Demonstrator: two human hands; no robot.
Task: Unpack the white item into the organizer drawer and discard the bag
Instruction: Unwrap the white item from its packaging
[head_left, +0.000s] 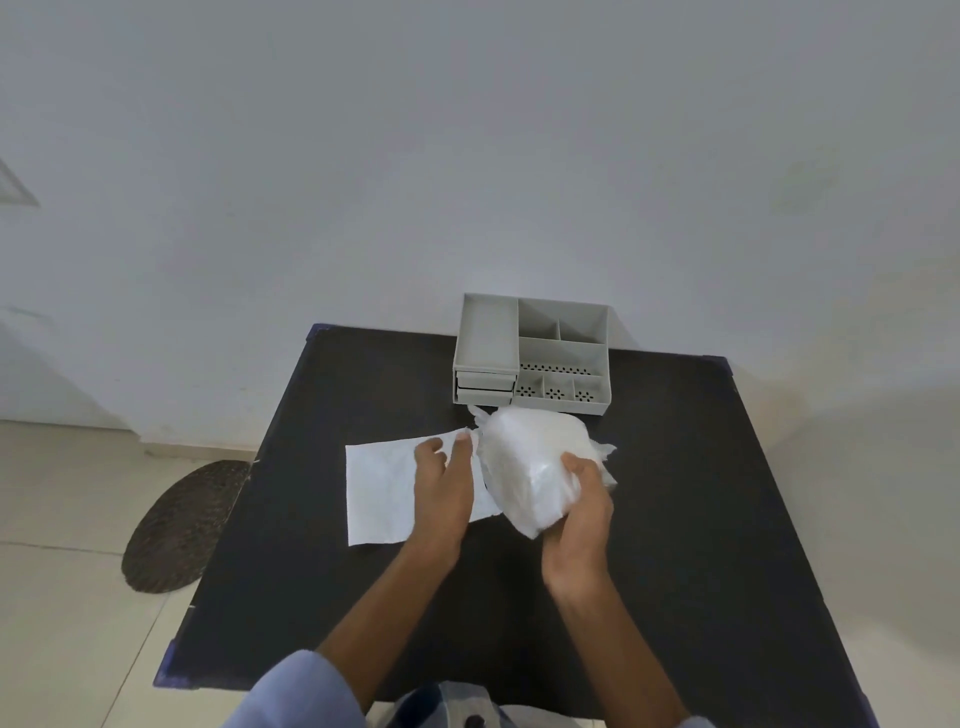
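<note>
White item (530, 462) between both hands' fingers (574, 467)

One grey desk organizer (531, 356) stands on one black table (675, 519); its top shows seven open compartments, three of them small with perforated floors, and two shallow drawers (484, 388) are stacked at its left front; one clear plastic bag (535, 467) with white contents; one flat white sheet (384, 493); two bare hands, left hand (445, 483) and right hand (579, 512); one dark oval mat (182, 525) on the floor.
</note>
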